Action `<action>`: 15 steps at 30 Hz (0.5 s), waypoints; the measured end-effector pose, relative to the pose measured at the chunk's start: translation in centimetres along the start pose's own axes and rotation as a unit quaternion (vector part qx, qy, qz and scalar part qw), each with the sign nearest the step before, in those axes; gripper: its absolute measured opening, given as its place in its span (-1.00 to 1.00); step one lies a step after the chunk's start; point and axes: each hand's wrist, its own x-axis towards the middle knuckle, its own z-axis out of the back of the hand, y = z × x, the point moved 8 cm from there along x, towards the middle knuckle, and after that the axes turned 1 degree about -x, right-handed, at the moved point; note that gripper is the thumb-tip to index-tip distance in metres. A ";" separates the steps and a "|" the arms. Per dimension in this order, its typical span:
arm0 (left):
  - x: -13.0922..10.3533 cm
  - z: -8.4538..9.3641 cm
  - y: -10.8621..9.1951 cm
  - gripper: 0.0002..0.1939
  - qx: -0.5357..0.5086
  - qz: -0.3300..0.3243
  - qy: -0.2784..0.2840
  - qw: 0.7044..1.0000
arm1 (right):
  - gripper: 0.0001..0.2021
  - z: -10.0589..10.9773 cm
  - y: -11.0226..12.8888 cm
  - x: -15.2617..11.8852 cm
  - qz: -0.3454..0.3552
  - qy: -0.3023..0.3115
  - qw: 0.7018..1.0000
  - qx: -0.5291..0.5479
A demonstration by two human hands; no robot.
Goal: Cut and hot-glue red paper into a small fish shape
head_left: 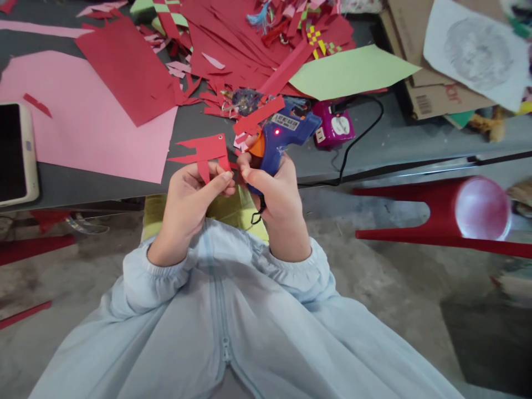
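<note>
My left hand (191,194) pinches a red paper cutout (205,148) between thumb and fingers. The cutout has pointed ends on its left, a small round eye-like dot near its top right corner, and strips hanging down. In my right hand (276,185) is a blue hot glue gun (286,126) with an orange trigger (257,147), gripped round the handle. A small red light glows on its body. Its front end is partly hidden by a red paper strip (260,113). Both hands are close together at the table's front edge.
Red paper scraps (233,39) pile up at the back. Pink sheet (83,127), red sheet (128,69) and phone (16,152) lie left. On the right are a green sheet (353,72), purple power adapter (333,126), black cable (353,147), cardboard (432,83) and red stool (444,216).
</note>
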 end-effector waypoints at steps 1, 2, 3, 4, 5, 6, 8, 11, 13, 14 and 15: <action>0.0 0.3 0.1 -0.74 0.007 -0.008 -0.005 1.000 | -0.66 0.2 0.0 0.0 0.004 -0.007 1.000 -0.005; 0.0 0.7 0.2 -0.75 0.016 -0.015 -0.010 1.000 | -0.68 0.4 0.0 0.0 0.006 -0.011 1.000 -0.010; 0.0 1.0 0.2 -0.76 0.027 -0.020 -0.014 0.999 | -0.69 0.5 0.0 0.0 0.008 -0.012 1.000 -0.015; -0.1 1.3 0.2 -0.77 0.037 -0.026 -0.019 0.999 | -0.71 0.6 0.0 0.0 0.010 -0.010 1.000 -0.018; -0.1 1.6 0.2 -0.78 0.046 -0.029 -0.024 0.998 | -0.73 0.6 -0.1 0.0 0.011 -0.006 1.000 -0.019; -0.1 2.0 0.0 -0.79 0.052 -0.033 -0.031 0.998 | -0.73 0.6 -0.1 0.0 0.011 0.000 1.000 -0.020; -0.3 2.5 -0.4 -0.82 0.059 -0.044 -0.044 0.996 | -0.72 0.4 -0.2 0.1 0.010 0.012 1.000 -0.022; -0.5 3.5 -1.0 -0.85 0.069 -0.052 -0.061 0.994 | -0.65 -0.2 -0.3 0.2 0.004 0.029 0.999 -0.023; -0.7 4.1 -1.3 -0.85 0.076 -0.054 -0.072 0.993 | -0.60 -0.7 -0.3 0.3 0.004 0.040 0.999 -0.017; -0.7 4.4 -1.4 -0.85 0.077 -0.057 -0.076 0.993 | -0.58 -0.9 -0.3 0.4 0.004 0.044 0.999 -0.014; -0.8 4.6 -1.5 -0.84 0.077 -0.060 -0.078 0.992 | -0.58 -1.1 -0.4 0.5 0.004 0.047 0.999 -0.014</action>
